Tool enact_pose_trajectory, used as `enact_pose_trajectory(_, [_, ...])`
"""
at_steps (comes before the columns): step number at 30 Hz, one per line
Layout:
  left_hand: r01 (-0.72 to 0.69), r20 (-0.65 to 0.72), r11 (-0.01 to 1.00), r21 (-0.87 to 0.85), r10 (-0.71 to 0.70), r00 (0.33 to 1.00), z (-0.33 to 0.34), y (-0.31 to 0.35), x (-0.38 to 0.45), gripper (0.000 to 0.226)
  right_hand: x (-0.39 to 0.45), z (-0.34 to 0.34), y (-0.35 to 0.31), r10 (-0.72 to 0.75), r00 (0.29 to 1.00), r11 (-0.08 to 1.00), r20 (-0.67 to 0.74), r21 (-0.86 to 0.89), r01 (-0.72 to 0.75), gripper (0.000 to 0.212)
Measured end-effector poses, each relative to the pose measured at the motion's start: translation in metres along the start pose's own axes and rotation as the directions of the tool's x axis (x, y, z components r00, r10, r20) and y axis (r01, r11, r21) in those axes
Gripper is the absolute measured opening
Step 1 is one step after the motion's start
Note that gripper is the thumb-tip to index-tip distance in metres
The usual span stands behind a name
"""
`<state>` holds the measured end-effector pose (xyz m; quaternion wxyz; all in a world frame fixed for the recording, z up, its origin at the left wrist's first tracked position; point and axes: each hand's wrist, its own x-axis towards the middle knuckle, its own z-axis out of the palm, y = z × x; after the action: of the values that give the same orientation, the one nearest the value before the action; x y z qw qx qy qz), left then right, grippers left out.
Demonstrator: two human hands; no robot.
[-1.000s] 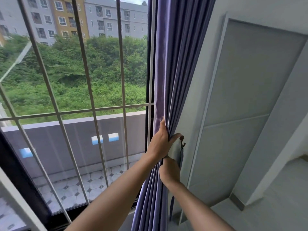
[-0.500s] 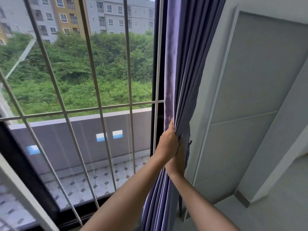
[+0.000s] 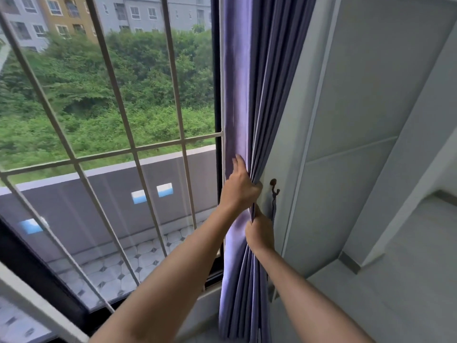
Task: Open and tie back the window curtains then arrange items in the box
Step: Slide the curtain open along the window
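A purple curtain (image 3: pixel 249 95) hangs gathered in folds at the right side of the window, against the wall. My left hand (image 3: pixel 241 185) grips the bunched folds from the window side, fingers wrapped around them. Just below it, my right hand (image 3: pixel 259 233) is closed on the curtain's right edge. A dark wall hook (image 3: pixel 273 184) with a thin dark tie-back cord (image 3: pixel 272 206) hanging from it sits on the wall right beside my hands. No box is in view.
White window bars (image 3: pixel 133 154) cover the glass on the left, with a balcony wall and trees beyond. A grey panelled door (image 3: pixel 358 144) stands to the right of the curtain. A pale floor ledge (image 3: pixel 408 256) lies at lower right.
The view has shifted so the curtain sits further right. My right hand dropped from beside the left hand to below it, and the hook and cord show again.
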<state>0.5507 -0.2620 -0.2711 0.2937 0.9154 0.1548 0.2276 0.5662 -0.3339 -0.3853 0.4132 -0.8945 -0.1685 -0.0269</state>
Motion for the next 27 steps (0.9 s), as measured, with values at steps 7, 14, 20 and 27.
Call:
enact_pose_trajectory(7, [0.035, 0.064, 0.999, 0.016, -0.036, 0.997, 0.018, 0.003, 0.014, 0.067, -0.005, -0.006, 0.01, 0.034, 0.999, 0.997, -0.007, 0.073, -0.034, 0.026])
enact_pose_trajectory(14, [0.042, 0.005, 0.999, -0.024, -0.042, 0.999, 0.036, 0.013, 0.022, 0.042, 0.006, 0.017, 0.036, 0.165, 0.983, 0.984, -0.075, 0.078, -0.16, 0.038])
enact_pose_trajectory(20, [0.042, -0.043, 0.997, -0.063, -0.045, 0.998, 0.04, 0.006, 0.034, 0.043, 0.022, 0.02, 0.07, 0.04, 0.991, 0.937, 0.129, -0.35, 0.007, 0.039])
enact_pose_trajectory(27, [-0.004, -0.12, 1.0, 0.003, 0.005, 0.993, 0.051, 0.004, 0.041, 0.036, 0.04, 0.025, 0.053, -0.086, 0.995, 0.98, -0.051, 0.174, 0.094, 0.073])
